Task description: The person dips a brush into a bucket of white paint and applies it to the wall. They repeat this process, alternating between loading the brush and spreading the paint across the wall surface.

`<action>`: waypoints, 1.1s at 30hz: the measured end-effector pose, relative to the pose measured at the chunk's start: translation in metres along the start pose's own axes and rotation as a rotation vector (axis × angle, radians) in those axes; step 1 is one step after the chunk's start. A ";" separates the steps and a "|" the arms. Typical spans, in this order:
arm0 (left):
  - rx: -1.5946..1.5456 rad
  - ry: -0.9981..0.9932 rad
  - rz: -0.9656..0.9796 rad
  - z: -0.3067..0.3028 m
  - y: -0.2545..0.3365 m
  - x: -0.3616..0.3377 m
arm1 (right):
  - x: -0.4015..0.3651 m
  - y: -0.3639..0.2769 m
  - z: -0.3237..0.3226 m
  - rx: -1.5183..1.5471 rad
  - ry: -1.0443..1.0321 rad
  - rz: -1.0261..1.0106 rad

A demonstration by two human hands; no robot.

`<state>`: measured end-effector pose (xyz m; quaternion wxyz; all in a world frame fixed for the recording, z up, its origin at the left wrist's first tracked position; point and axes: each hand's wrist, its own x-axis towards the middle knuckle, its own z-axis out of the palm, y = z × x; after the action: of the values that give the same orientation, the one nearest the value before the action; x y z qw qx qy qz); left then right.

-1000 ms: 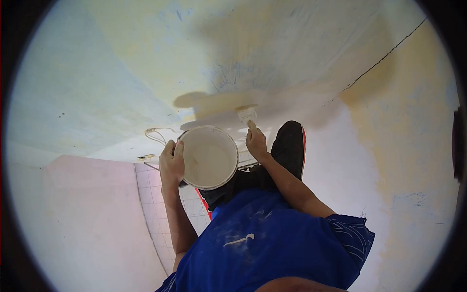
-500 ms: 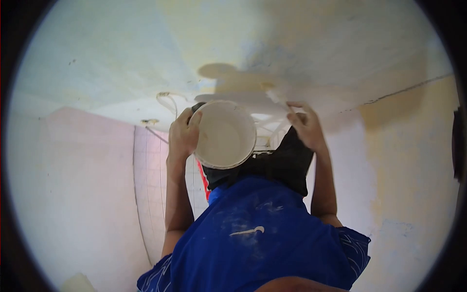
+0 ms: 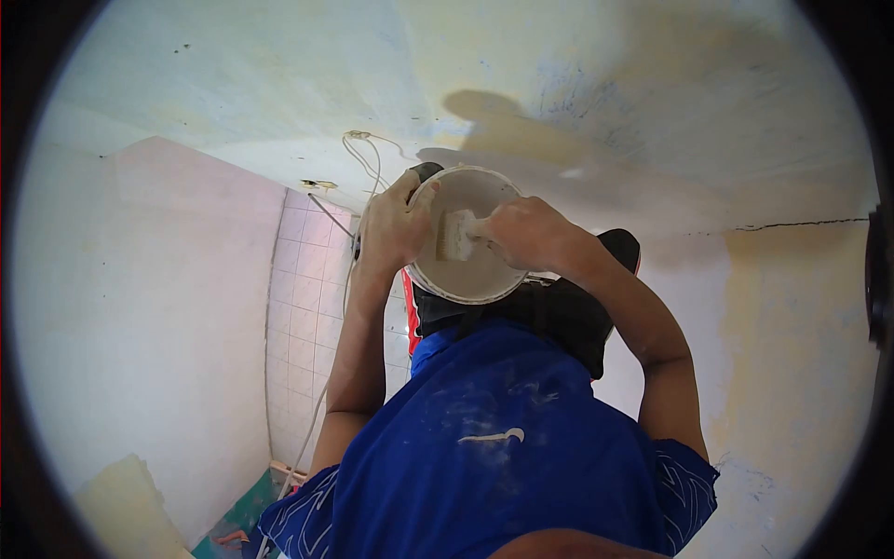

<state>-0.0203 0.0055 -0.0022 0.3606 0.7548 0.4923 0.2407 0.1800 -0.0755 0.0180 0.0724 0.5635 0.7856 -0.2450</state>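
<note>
The right hand (image 3: 526,233) hides the brush (image 3: 454,235) handle in its grip; the bristles lie inside the white bucket (image 3: 470,275), centre, which the left hand (image 3: 391,224) clasps by the rim. Earlier the brush touched the ceiling (image 3: 652,112).

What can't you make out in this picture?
Head view only.
The brush: handle hidden inside the right hand.
The bucket: fill level lost in pale blur.
The left hand: fingertips out of sight round the bucket's side.
The floor: cut off by the lens edge, bottom left.
</note>
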 end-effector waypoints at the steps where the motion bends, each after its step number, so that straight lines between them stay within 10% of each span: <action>1: 0.050 -0.033 -0.036 -0.002 0.001 0.000 | 0.009 0.000 0.001 -0.014 -0.023 -0.045; 33: 0.010 -0.005 -0.016 0.004 -0.003 0.003 | 0.039 -0.016 0.005 -0.107 -0.189 -0.058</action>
<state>-0.0181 0.0078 -0.0069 0.3600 0.7533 0.4985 0.2333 0.1511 -0.0487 0.0036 0.1690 0.5105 0.8031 -0.2567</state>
